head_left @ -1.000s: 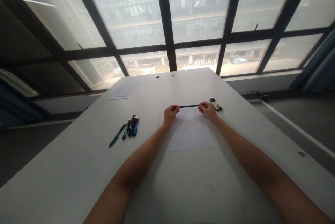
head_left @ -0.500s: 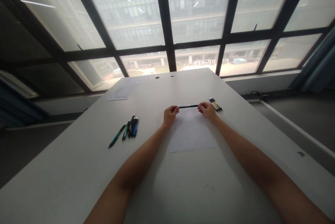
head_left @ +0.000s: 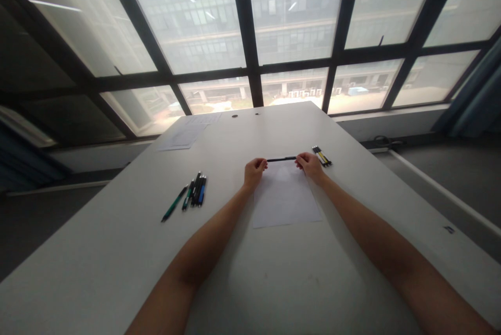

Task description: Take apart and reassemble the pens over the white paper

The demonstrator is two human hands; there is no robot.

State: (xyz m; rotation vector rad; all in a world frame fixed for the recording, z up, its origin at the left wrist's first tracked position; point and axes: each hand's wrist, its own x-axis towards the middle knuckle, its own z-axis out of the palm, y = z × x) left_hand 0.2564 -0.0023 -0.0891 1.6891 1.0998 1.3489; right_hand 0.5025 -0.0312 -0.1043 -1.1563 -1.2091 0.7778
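Bright daylight floods through tall windows [head_left: 293, 6] framed in black, a pale building [head_left: 203, 27] standing outside, and below them a long white table [head_left: 285, 277] stretches right up toward the glass. Blue curtains [head_left: 475, 87] hang at both sides of the room. And front and centre, all eyes on a slim black pen [head_left: 279, 159], stretched sideways and nearly level between two bare hands at the far edge of a white sheet of paper [head_left: 287, 202]! Left hand [head_left: 255, 172] has one end, fingers closed to a narrow pinch; right hand [head_left: 310, 165] has the other, its fingers pinched shut on the tip just the same. What looks like the clip sits toward the right-hand end. Is the pen touching the paper or just above it? From this angle, impossible to call. Both forearms reach in from the near edge, one down each side of the sheet, which lies flat with its near corners in plain view.

Over on the left, a close-packed group of pens [head_left: 194, 190], black ones, a green one and one with a blue barrel, and just beside it a longer green pen [head_left: 174, 204] lying at a slant. Out right, just past the right hand, a small row of pens [head_left: 321, 156], dark with white and yellow showing. Farther up the left side, loose papers [head_left: 183, 135] lie flat.
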